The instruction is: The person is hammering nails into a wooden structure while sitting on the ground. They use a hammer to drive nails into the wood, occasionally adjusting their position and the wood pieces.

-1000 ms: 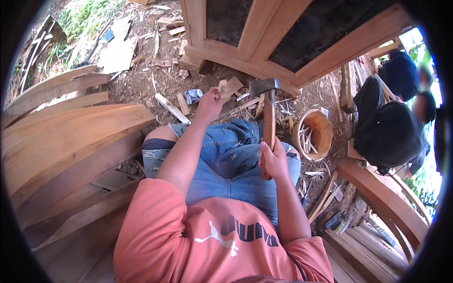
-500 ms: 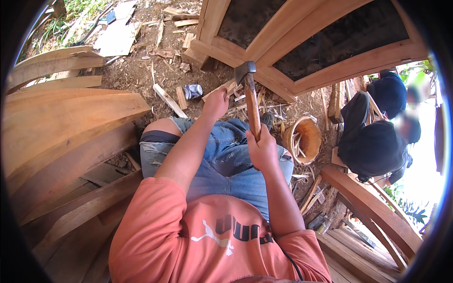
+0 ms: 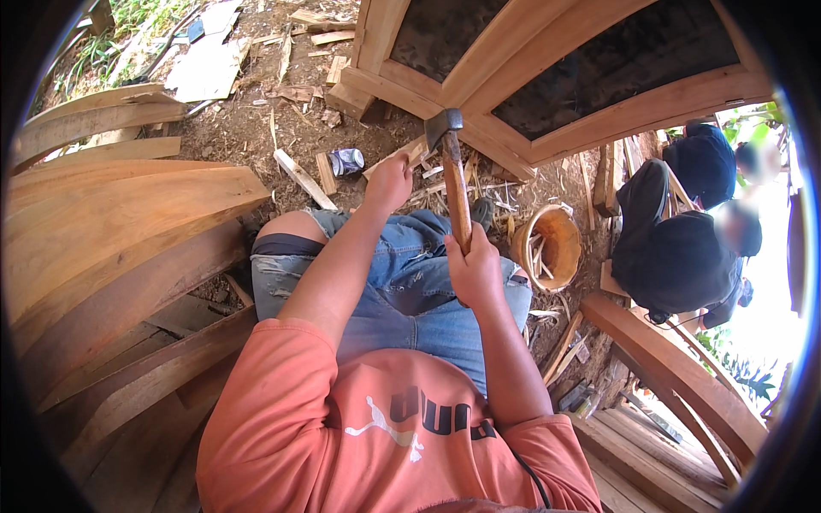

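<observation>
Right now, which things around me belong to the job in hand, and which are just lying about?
Likely in use: hatchet, right hand; wood piece beside left hand.

Seemingly lying about: small can; pale wood strip; white sheet.

Dull metal hatchet head [image 3: 443, 128], smooth wooden handle [image 3: 457, 192]

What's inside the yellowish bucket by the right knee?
Several thin, pale wood sticks show inside the bucket, toward the left of its opening in the picture. Whatever lies beneath the sticks is covered and cannot be seen.
</observation>
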A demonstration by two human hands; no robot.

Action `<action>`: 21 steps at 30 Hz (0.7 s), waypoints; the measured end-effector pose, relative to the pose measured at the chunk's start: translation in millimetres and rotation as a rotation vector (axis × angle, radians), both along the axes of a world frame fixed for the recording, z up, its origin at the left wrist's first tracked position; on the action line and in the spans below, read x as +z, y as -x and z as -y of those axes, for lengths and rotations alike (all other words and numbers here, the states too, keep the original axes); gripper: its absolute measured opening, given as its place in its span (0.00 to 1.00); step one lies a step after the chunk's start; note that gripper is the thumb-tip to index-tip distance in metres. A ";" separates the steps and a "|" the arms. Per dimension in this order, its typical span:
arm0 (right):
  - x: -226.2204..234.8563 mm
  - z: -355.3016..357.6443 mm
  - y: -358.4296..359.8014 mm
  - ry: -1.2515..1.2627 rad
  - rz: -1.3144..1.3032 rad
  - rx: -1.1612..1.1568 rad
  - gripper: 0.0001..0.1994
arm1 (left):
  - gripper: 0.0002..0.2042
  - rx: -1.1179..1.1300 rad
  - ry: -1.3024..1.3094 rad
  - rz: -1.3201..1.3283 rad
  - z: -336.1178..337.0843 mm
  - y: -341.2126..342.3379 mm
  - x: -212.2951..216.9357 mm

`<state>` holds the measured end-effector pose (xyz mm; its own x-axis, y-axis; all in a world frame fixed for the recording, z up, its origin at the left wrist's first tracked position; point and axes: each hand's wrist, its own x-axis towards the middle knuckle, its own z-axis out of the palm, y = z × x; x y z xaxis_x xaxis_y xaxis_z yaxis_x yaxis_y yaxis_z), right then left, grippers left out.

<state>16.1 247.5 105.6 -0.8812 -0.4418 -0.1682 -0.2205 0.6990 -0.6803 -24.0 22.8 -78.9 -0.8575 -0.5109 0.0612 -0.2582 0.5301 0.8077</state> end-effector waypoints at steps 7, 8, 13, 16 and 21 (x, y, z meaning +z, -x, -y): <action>3.6 -1.2 1.5 -0.026 0.047 0.002 0.17 | 0.14 -0.003 0.030 0.007 -0.1 0.0 0.0; 2.3 -1.6 1.7 -0.020 0.047 -0.001 0.17 | 0.14 -0.004 0.031 0.006 -0.2 0.1 -0.3; -1.6 -3.4 0.4 0.011 0.029 -0.025 0.16 | 0.15 -0.030 0.045 0.012 -1.5 0.5 0.1; -1.1 -1.1 -0.5 0.034 -0.007 -0.016 0.15 | 0.15 -0.028 0.031 -0.007 -0.2 1.1 -7.1; -2.7 -1.8 1.1 0.024 -0.019 -0.012 0.15 | 0.16 -0.004 0.047 0.001 -1.0 1.5 -9.4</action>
